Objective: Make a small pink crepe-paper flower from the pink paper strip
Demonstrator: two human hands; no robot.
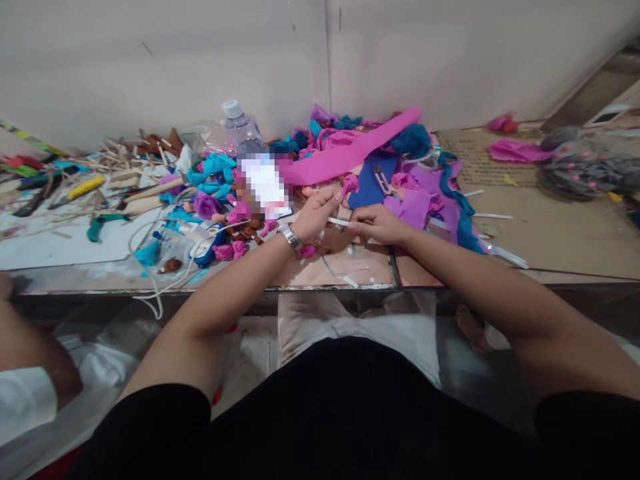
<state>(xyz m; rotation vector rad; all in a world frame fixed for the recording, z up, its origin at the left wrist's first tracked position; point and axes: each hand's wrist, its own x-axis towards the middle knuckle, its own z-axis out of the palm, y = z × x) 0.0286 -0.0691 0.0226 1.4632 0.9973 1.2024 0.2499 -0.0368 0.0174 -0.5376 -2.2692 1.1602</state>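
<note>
My left hand [317,217], with a metal watch [291,237] on its wrist, pinches a small bunched pink crepe-paper piece [351,185] at the fingertips. A short white strip [339,222] spans the gap between my two hands. Its right end sits in the pinched fingers of my right hand [377,223]; whether its left end is joined to the pink piece is hidden by my left fingers. Just beyond the right hand lie cutters [384,180] on blue paper [367,190]. A long pink crepe-paper strip [345,157] stretches behind both hands.
A phone [265,187] leans near a water bottle [243,127]. Colored paper scraps, a white cable [133,243] and wooden sticks [125,177] crowd the left. Cardboard [560,233] and a grey bundle [590,170] lie right. Another person's arm [35,340] is at far left.
</note>
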